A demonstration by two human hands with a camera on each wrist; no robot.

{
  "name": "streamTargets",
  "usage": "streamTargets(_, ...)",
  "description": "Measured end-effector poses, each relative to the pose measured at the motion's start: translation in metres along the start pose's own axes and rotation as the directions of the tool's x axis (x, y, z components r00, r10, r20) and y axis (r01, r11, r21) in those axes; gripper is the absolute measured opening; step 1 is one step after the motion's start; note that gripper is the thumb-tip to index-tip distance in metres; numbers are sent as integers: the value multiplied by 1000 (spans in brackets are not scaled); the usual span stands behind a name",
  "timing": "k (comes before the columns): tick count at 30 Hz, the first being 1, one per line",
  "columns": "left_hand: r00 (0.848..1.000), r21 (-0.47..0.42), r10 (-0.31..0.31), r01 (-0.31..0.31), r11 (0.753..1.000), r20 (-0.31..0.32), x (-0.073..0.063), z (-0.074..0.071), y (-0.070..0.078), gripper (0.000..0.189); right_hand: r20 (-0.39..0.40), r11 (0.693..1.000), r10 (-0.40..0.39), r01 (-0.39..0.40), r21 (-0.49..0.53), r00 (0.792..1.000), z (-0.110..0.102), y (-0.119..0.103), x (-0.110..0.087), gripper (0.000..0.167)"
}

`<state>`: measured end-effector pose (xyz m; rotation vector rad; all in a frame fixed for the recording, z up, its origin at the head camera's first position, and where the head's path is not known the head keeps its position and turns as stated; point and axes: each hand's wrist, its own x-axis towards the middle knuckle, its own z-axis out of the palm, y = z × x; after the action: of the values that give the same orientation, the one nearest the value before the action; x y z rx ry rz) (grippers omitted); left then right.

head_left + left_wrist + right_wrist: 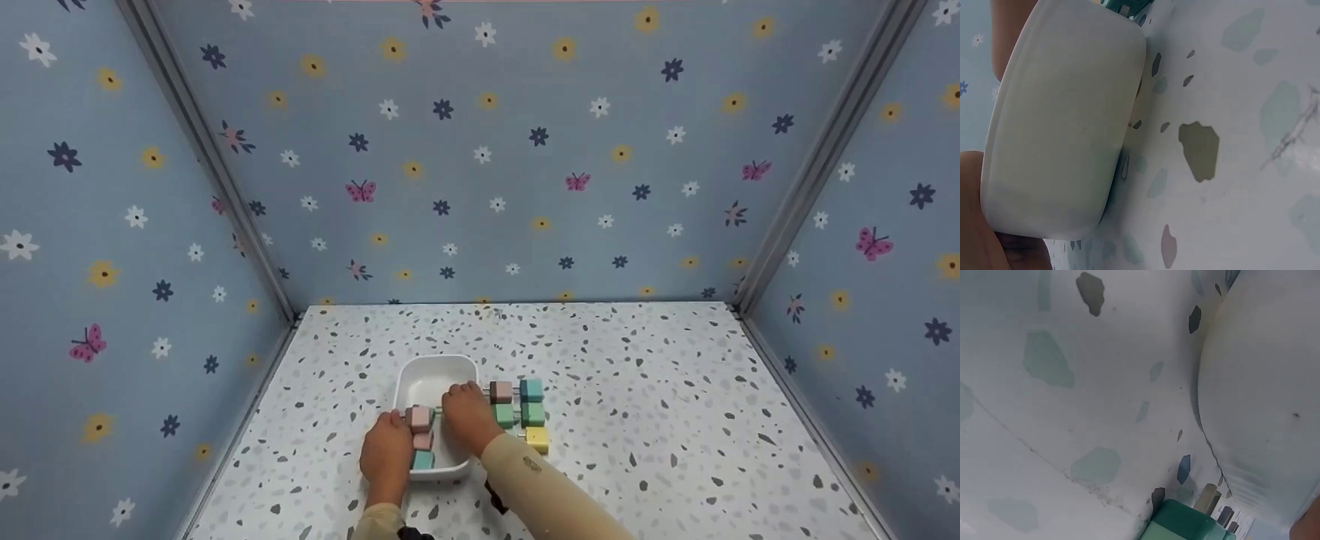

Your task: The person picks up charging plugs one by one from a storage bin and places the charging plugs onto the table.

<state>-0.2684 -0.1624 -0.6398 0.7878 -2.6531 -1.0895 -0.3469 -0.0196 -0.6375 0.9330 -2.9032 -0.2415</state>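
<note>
A white plastic tray [417, 375] stands in the middle foreground, its outer wall [1067, 124] filling much of the left wrist view. My left hand [388, 450] grips its left rim, fingertips right beside a pink block [420, 418]. My right hand [469, 420] grips the opposite rim, its fingers bent over the tray's inside. Along the left inside wall sit another pink block [423, 440] and a teal block [423, 460]. In the right wrist view only a bit of finger [1306, 526] shows at the tray's edge.
Right of the tray stand several pastel blocks with metal prongs: pink [501, 391], teal [532, 390], green [533, 414] and yellow [537, 439]. A green block [1182, 522] is close to the tray. Flowered blue panels [487, 150] enclose the speckled table [637, 420].
</note>
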Motion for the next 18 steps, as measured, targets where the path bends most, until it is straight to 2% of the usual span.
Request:
streamTargets(10,1000,11,-16,16,1000,3,-1,2,-1,45,-36,1000,-21,22,10,999,-1,1,-3,21)
streamTargets(18,999,35,19,-18,999,-26,1,0,0,43,-66,999,-13,16,47,998,-10,2,-5,20)
